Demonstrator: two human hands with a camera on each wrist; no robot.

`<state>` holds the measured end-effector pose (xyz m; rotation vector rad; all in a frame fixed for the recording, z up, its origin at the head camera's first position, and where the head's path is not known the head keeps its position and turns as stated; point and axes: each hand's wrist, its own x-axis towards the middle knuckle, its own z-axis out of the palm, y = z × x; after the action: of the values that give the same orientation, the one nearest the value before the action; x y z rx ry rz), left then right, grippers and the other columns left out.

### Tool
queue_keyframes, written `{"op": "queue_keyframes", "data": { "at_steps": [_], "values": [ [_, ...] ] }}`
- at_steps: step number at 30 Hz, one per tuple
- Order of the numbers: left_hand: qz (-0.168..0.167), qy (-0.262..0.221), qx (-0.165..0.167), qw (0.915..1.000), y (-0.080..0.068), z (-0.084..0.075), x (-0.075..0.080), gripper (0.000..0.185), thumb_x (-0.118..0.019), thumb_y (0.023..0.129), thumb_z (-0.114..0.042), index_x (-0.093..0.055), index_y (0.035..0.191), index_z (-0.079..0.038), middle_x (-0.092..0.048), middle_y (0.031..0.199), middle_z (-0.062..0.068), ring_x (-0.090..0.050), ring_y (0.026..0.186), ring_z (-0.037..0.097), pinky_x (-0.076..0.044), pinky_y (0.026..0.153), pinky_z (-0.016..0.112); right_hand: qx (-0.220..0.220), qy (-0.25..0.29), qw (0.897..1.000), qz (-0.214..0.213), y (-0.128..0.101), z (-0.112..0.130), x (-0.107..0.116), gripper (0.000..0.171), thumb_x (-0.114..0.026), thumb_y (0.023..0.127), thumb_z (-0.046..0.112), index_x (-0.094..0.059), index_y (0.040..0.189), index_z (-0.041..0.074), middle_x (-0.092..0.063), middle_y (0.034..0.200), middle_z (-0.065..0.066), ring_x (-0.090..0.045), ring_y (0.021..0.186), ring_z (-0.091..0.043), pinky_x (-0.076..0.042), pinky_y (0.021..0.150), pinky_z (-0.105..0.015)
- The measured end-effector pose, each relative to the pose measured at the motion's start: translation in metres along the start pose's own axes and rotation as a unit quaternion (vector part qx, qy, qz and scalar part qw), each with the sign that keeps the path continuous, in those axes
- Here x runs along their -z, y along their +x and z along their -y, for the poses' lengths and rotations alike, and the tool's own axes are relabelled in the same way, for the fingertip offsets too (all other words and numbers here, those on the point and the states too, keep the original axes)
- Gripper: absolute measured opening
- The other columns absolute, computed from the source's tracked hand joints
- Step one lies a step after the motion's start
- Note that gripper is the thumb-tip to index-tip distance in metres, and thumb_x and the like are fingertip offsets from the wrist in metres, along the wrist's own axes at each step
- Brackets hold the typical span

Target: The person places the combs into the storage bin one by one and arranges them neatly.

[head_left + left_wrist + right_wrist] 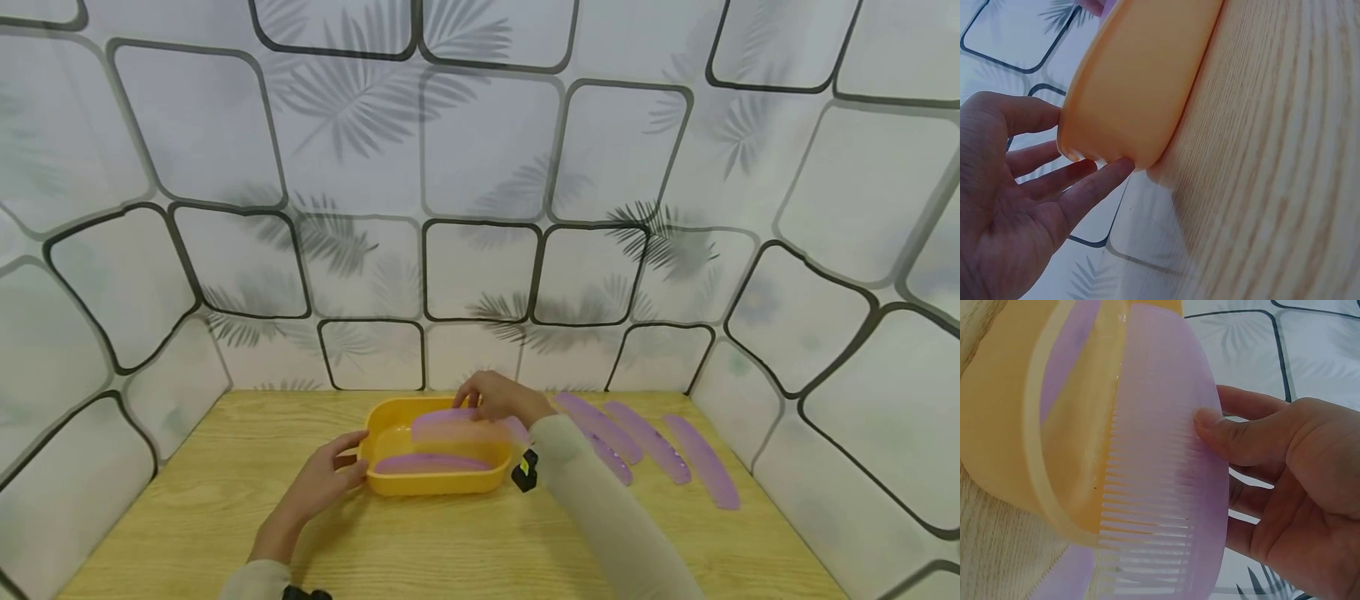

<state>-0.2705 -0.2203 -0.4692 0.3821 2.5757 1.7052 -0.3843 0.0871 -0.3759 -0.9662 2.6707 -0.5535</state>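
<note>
My right hand [498,398] pinches a translucent purple comb [1166,381] by its spine, thumb on the near face and fingers behind. The comb is held over the yellow plastic basin [431,486], its teeth toward the basin in the right wrist view. Another purple comb [431,463] lies inside the basin along the near wall. At the basin's left end is my left hand [330,473]. Its fingertips [1124,165] rest against the outside of the end wall and the rim, spread and only slightly bent.
Several more purple combs [702,462] lie slanted on the wood-grain table [405,550], right of the basin, partly behind the right forearm. A wall covering [480,275] with dark rounded squares and leaf prints rises at the back and sides.
</note>
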Motion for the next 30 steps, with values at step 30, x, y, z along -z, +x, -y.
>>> {"op": "queue_keyframes", "data": {
  "at_steps": [30],
  "values": [
    [0.003, -0.019, -0.004, 0.9998, 0.001, 0.003, 0.001, 0.057, -0.061, 0.103, -0.006, -0.039, 0.152, 0.011, -0.040, 0.151, 0.039, -0.055, 0.130, 0.053, -0.064, 0.089, 0.032, 0.018, 0.000, 1.000, 0.000, 0.025, 0.014, -0.008, 0.029, -0.069, 0.096, -0.001, -0.077, 0.121, 0.012, -0.073, 0.112, -0.010, -0.066, 0.098, -0.020, -0.062, 0.081, -0.030]
  ]
}}
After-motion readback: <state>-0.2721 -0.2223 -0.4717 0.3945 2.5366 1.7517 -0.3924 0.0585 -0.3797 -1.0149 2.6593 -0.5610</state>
